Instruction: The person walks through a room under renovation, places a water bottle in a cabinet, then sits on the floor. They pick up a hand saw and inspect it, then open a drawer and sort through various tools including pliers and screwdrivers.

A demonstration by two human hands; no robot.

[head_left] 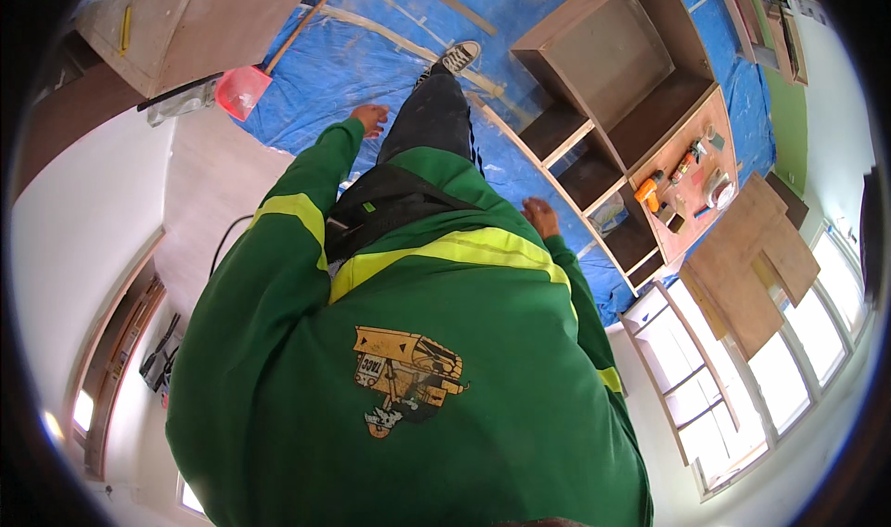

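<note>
My left hand (371,119) hangs beside my left thigh, over the blue plastic sheet (306,95). Its fingers are loosely bent and apart, with nothing seen in them. On the other side, my right hand (540,218) hangs near my hip, close to a wooden cabinet frame (548,182). That hand is small in view and partly turned away; its fingers look loosely bent, and no object shows in them. Neither hand touches the furniture. One sneaker (460,56) is stretched out ahead on the sheet.
At right, a board (682,221) on the cabinet bears an orange drill (648,191), a caulking gun (685,167) and a tape roll (720,193). Plywood panels (742,267) lean by the windows. A red dustpan (243,92) stands at left, below a large wooden cabinet (200,26).
</note>
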